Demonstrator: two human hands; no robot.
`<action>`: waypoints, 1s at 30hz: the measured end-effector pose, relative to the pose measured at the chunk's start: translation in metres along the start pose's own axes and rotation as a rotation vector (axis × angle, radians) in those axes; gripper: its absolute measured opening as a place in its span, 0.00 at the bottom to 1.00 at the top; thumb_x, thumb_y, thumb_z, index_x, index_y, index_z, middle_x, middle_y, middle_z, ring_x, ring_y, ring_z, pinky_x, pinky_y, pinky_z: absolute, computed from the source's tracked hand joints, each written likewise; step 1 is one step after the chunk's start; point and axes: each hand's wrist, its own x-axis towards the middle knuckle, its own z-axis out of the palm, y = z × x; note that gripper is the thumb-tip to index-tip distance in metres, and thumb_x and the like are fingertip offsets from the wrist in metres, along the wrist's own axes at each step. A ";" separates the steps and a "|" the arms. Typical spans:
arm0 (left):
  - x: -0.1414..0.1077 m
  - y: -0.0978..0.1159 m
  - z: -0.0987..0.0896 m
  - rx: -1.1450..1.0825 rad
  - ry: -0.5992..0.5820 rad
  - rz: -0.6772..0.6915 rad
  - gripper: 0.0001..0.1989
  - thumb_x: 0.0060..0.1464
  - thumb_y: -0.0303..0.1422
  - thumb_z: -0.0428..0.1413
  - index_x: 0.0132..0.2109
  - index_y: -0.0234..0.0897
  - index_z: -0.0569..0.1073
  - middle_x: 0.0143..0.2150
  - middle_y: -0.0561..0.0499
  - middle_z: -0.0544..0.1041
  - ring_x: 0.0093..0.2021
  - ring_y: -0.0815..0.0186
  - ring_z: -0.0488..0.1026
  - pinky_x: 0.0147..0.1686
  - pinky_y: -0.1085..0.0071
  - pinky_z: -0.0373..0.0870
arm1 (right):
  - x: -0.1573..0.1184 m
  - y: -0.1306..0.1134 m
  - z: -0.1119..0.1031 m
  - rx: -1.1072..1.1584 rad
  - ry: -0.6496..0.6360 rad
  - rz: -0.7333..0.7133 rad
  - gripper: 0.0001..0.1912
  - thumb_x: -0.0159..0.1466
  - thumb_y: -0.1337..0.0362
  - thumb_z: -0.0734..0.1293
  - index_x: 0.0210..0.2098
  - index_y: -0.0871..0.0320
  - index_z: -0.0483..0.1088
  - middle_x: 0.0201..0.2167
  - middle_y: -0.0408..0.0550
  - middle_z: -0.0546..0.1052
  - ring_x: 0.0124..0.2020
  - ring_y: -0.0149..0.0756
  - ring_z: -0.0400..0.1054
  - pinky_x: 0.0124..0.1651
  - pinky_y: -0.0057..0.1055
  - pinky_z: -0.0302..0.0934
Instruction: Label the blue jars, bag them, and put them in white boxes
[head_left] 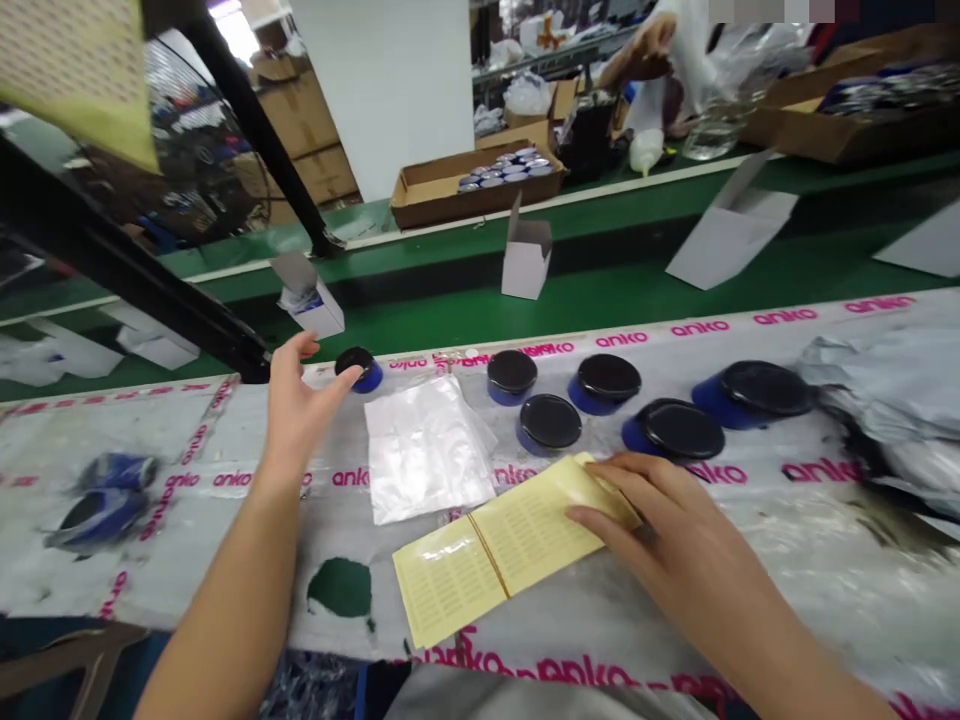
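My right hand [637, 510] pinches the right end of a yellow sticker sheet [487, 555] with rows of small print. My left hand [304, 400] is raised at the left with thumb and fingers apart, the thumb tip at a small black-topped blue jar [358, 370]. Between the hands lies a stack of clear plastic bags [424, 450]. Several more blue jars with black tops, among them one near the middle [550, 423] and a larger one [757, 392], stand beyond my right hand. Two blue items in plastic [105, 515] lie at the far left.
A green conveyor [420, 305] runs behind the covered table [225, 540], carrying open white boxes [526, 265]. Beyond it are a cardboard tray [435, 195] of small cans and a person's hands [649, 45] with plastic. A black post [127, 260] slants at the left; grey plastic [900, 390] lies right.
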 end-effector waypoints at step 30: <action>-0.013 -0.005 0.016 -0.159 -0.033 0.063 0.34 0.44 0.38 0.73 0.57 0.44 0.70 0.62 0.43 0.71 0.64 0.51 0.68 0.59 0.52 0.71 | -0.007 -0.012 -0.016 0.061 -0.003 -0.134 0.11 0.72 0.62 0.64 0.52 0.52 0.72 0.48 0.53 0.77 0.48 0.48 0.76 0.51 0.45 0.74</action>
